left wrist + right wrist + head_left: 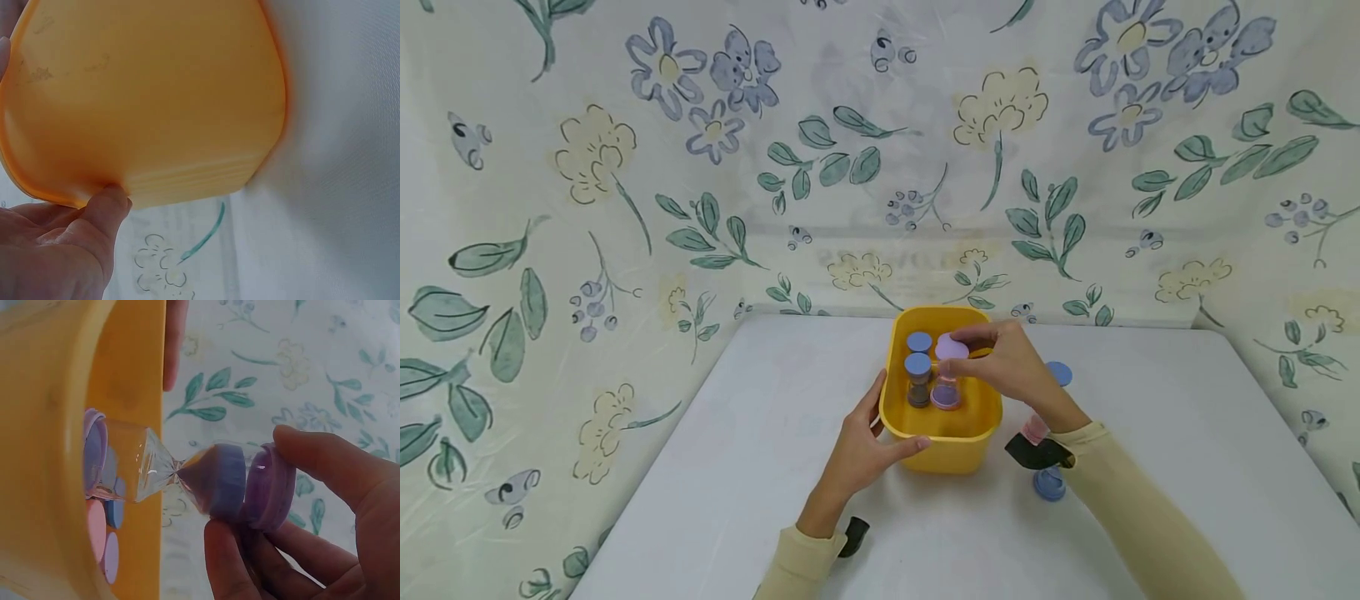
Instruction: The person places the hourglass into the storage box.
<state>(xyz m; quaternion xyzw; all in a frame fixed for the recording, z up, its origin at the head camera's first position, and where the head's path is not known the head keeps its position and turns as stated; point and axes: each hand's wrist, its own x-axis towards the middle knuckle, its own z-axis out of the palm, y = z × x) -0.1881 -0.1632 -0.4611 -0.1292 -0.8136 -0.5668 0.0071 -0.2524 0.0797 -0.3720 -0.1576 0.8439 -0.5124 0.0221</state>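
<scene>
A yellow plastic bin (943, 457) stands on the white table. My left hand (867, 450) grips its near left corner, thumb on the front rim and fingers along the left side; the left wrist view shows the bin's wall (162, 106) beside that hand. With thumb and fingers, my right hand (1009, 367) pinches the purple cap of a sand timer (228, 478) with purple sand. Its lower end is inside the bin, partly hidden by the rim in the right wrist view. Blue-capped sand timers (917, 367) stand beside it, and a pink cap (96, 530) shows deeper in.
Right of the bin, on the table, are a blue-capped timer (1049, 483), a pink item (1034, 428) partly covered by the right wrist strap, and a blue cap (1059, 373) behind the right hand. A flowered cloth (865, 208) hangs behind the table.
</scene>
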